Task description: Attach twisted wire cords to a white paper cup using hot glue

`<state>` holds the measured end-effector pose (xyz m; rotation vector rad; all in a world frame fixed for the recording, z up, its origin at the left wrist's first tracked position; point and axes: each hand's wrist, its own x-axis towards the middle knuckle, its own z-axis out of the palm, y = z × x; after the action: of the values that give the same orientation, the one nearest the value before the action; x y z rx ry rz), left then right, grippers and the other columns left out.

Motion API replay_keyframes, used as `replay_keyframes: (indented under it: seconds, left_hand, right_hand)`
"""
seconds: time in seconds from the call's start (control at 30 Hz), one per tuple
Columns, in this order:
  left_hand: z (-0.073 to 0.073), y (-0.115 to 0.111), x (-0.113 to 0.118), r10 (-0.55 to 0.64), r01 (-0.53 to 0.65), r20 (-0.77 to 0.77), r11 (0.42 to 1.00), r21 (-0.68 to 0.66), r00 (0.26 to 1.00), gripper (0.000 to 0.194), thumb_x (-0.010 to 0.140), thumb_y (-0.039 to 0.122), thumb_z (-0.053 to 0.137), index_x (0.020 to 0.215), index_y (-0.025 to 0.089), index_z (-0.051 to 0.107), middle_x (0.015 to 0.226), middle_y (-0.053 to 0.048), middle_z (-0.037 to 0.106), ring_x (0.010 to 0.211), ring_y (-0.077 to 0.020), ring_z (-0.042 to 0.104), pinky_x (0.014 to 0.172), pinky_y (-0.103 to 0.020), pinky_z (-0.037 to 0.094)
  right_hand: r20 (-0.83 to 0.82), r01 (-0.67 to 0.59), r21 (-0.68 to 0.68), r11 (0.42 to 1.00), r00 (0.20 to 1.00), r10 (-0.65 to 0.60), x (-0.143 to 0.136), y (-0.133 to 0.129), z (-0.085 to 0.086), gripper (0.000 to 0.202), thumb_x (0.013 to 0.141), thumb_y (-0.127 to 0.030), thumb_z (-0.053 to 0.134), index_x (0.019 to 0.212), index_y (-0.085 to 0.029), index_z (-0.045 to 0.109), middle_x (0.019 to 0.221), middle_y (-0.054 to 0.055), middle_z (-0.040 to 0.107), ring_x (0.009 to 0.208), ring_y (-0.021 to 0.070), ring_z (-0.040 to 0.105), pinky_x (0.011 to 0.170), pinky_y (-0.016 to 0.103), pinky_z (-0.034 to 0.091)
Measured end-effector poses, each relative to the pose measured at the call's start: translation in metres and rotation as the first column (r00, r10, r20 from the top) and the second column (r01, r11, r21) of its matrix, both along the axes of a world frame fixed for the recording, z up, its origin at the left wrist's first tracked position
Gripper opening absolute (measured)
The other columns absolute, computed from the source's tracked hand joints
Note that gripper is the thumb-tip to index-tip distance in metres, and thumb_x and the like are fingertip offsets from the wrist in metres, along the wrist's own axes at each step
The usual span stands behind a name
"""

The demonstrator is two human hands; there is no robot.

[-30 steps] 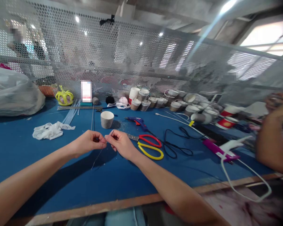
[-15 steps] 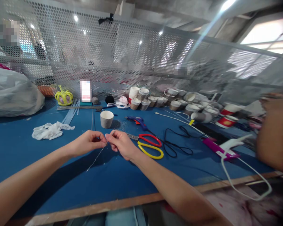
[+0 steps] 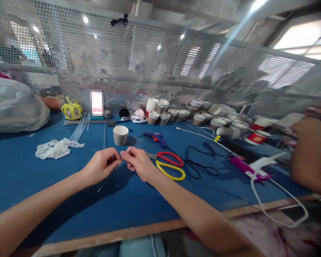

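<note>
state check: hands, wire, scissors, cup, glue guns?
left hand: pinching thin wire
right hand: pinching same wire
thin wire: held, slanting down-left
scissors: closed, flat on blue table
paper cup: upright
blue glue gun: lying
white glue gun: lying, corded

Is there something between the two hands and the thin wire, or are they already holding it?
Nothing visible is in the way. The left hand and right hand both pinch the wire directly, above the blue table. The scissors lie beside the right hand, clear of the wire.
</note>
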<state>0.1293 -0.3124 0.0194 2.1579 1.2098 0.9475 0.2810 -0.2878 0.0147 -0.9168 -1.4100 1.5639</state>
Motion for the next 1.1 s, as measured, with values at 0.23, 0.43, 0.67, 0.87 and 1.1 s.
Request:
replay_keyframes:
  seconds: [0.23,0.43,0.67,0.87,1.1]
  left_hand:
    - [0.005,0.004,-0.003,-0.053,0.064,0.051,0.969,-0.239,0.997,0.015,0.074,0.027,0.046,0.065,0.015,0.048,0.053,0.006,0.042,0.048,-0.0068,0.034,0.045,-0.019,0.027]
    - [0.011,0.007,-0.010,-0.106,0.204,0.244,0.883,-0.422,0.964,0.018,0.071,0.031,0.051,0.065,0.014,0.050,0.060,0.004,0.045,0.055,-0.0074,0.037,0.052,-0.020,0.030]
    - [0.009,0.003,-0.003,0.027,0.153,0.324,0.843,-0.515,0.946,0.019,0.067,0.030,0.057,0.063,0.013,0.049,0.054,0.006,0.039,0.048,-0.0044,0.028,0.045,-0.019,0.021]
    - [0.007,0.003,0.002,0.100,0.141,0.378,0.818,-0.558,0.920,0.023,0.064,0.032,0.059,0.063,0.013,0.047,0.052,0.007,0.040,0.044,-0.0032,0.024,0.041,-0.020,0.015]
    - [0.005,0.003,0.004,0.151,0.184,0.468,0.782,-0.595,0.871,0.026,0.062,0.034,0.063,0.062,0.013,0.047,0.050,0.008,0.038,0.041,-0.0021,0.024,0.041,-0.021,0.013]
  right_hand:
    - [0.160,-0.003,0.122,0.992,0.987,-0.016,0.001,0.000,0.000,0.032,0.068,-0.044,0.059,0.060,-0.016,0.045,0.042,-0.008,0.037,0.035,0.0032,0.031,0.033,0.017,0.020]
    - [0.246,-0.006,0.181,0.983,0.969,-0.039,0.001,-0.005,0.006,0.030,0.072,-0.042,0.055,0.061,-0.016,0.045,0.040,-0.008,0.036,0.035,0.0036,0.032,0.034,0.017,0.021]
    - [0.226,0.022,0.214,0.976,0.971,-0.072,0.000,-0.006,0.005,0.033,0.070,-0.046,0.056,0.059,-0.017,0.044,0.041,-0.008,0.035,0.036,0.0047,0.033,0.035,0.018,0.022]
    - [0.199,0.044,0.221,0.974,0.976,-0.089,0.001,-0.005,0.005,0.033,0.069,-0.046,0.056,0.059,-0.018,0.044,0.042,-0.008,0.035,0.036,0.0046,0.032,0.036,0.019,0.022]
    - [0.177,0.060,0.225,0.973,0.979,-0.101,0.001,-0.004,0.004,0.032,0.069,-0.043,0.058,0.057,-0.017,0.044,0.044,-0.007,0.036,0.037,0.0044,0.033,0.036,0.019,0.023]
